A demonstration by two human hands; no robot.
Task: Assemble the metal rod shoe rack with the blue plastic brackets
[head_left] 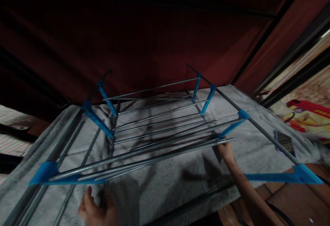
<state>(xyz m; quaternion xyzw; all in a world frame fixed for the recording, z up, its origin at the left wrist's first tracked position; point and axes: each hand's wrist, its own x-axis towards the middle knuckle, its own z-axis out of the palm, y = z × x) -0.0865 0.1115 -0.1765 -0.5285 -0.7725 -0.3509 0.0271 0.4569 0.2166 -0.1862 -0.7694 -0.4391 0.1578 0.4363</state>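
A drying-rack-like frame of metal tubes [160, 126] and blue plastic brackets lies on a grey blanket [165, 191]. My right hand [226, 152] is closed around the dark side pole, close beside the lower end of a right blue bracket [230, 128]. At the bottom left, my left hand [96, 207] is just below the front left blue bracket [46, 173]. Its fingers are bent and partly blurred near the end of another dark pole [111, 150]; whether they grip it is unclear. Several thin tubes cross between the two sides, some with loose-looking ends.
A phone [284, 141] lies on the blanket beyond the right outer pole. Farther right is a red and yellow box [308, 117]. A dark red panel [154, 43] rises behind the rack. The front right blue bracket [286, 176] juts out over the tiled floor [296, 196].
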